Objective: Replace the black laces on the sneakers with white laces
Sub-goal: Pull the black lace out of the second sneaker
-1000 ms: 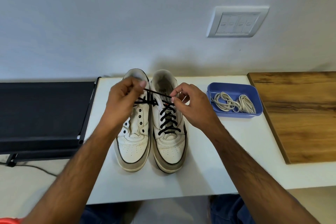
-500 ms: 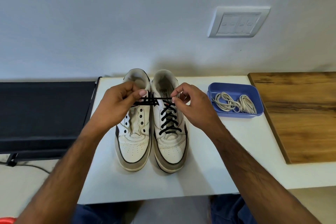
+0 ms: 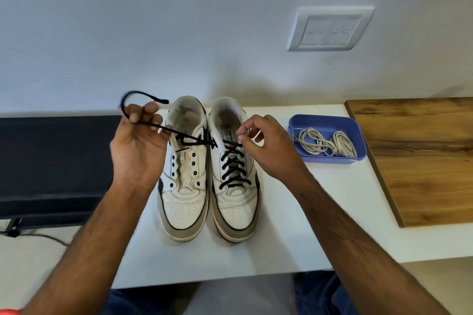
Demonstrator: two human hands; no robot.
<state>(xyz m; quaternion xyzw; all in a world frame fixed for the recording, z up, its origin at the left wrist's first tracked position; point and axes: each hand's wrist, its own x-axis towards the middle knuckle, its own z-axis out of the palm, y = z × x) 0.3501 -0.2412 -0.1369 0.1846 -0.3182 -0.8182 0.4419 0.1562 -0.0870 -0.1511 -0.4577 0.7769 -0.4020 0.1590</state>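
Two white sneakers stand side by side on the white table, toes toward me. The left sneaker has bare eyelets. The right sneaker still carries a crossed black lace. My left hand is raised left of the shoes and grips one end of the black lace, whose tip curls above my fingers. My right hand pinches the lace at the right sneaker's top eyelets. White laces lie coiled in a blue tray.
The blue tray sits right of the shoes on the white table. A wooden board lies on the table's right part. A black bench-like surface adjoins the table on the left. A wall switch plate is behind.
My left hand has pulled up and to the left, drawing a length of black lace out across the left sneaker; the lace end now arcs free above the hand. The right hand stays put.
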